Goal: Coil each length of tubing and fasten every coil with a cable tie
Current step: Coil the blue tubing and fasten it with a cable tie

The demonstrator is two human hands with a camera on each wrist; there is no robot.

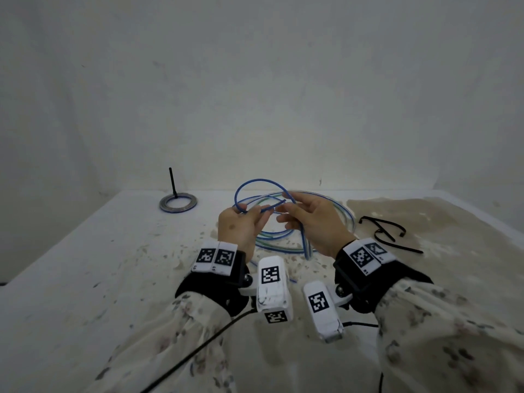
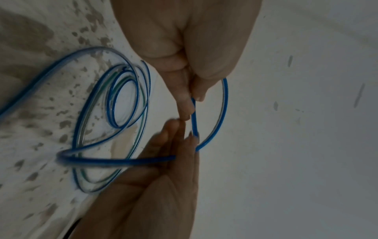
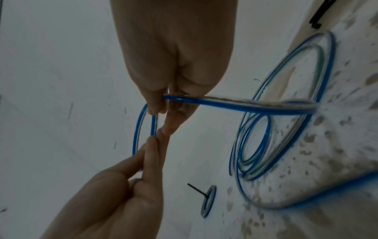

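Note:
A small loop of blue tubing stands in the air between my hands, above the table. My left hand pinches one side of the loop near the tube's free end; the left wrist view shows its fingertips closed on the tube. My right hand pinches the crossing of the loop between thumb and forefinger, its other fingers loose. The tube runs down from the right hand to the loose blue and green-striped tubing lying in wide rings on the table.
A finished small coil with an upright black cable tie lies at the back left. Loose black cable ties lie to the right on a brown stained patch. A wall stands close behind the table.

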